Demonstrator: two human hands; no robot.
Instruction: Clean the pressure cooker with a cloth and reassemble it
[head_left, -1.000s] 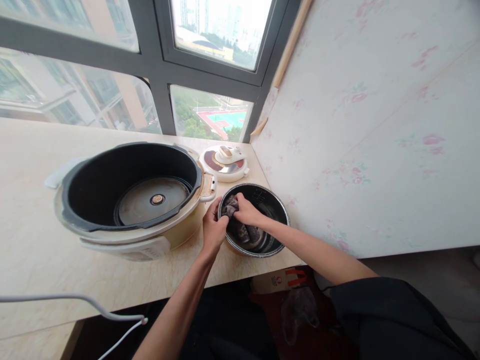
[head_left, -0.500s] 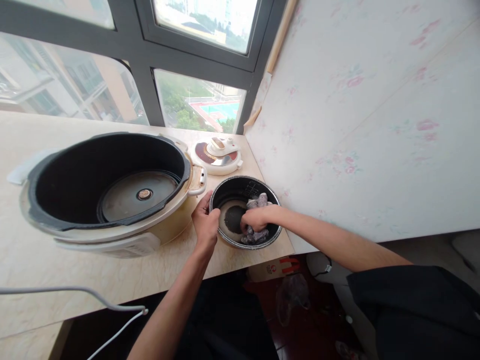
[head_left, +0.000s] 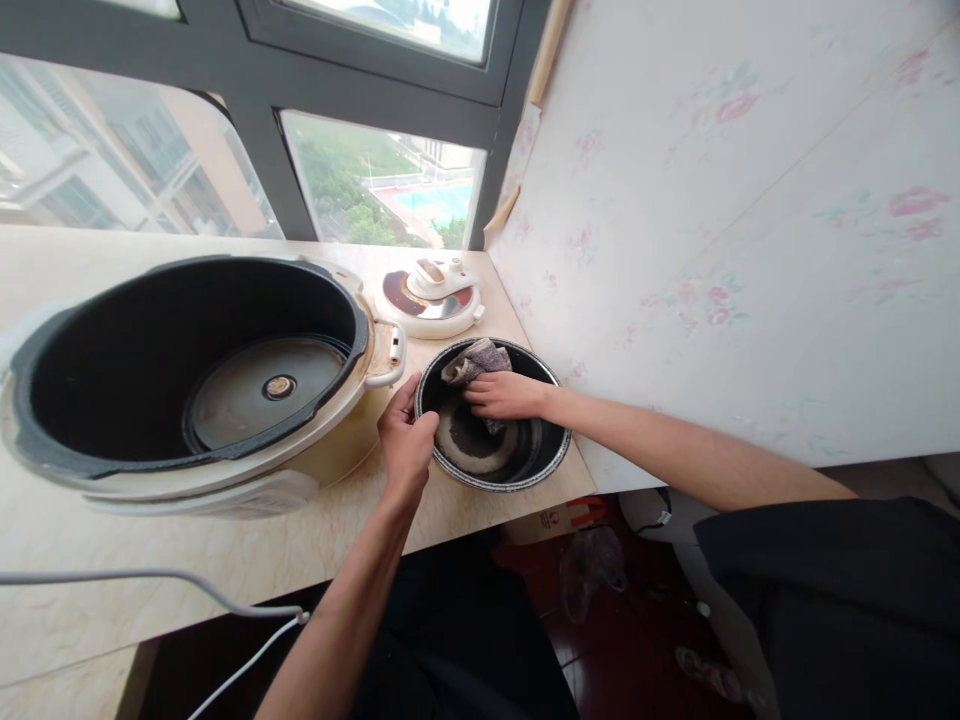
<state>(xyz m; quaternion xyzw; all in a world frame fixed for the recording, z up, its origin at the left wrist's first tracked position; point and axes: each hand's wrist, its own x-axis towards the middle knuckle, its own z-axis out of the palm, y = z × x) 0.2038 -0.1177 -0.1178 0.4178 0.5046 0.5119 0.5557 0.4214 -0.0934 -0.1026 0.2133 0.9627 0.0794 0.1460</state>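
A dark inner pot [head_left: 540, 465] stands near the counter's front edge, by the wall. My left hand [head_left: 407, 440] grips its left rim, thumb over the top and fingers around the outside. Inside the pot, my right hand [head_left: 506, 395] presses a grey-brown cloth [head_left: 478, 360] against the far inner wall. The cloth bunches up above the fingers, and part of it shows below them. A pale worn ring with a dark middle marks the pot's bottom.
To the left stands a large pressure cooker body [head_left: 330, 440] with its cavity uncovered. Its white lid [head_left: 435, 300] lies behind the pot. A floral wall [head_left: 720, 260] bounds the right side, and windows line the back. A grey cord [head_left: 172, 580] crosses the front left.
My right hand and the cloth have moved from the pot's right side to its far side. My left hand keeps its hold on the rim. The view has shifted slightly.
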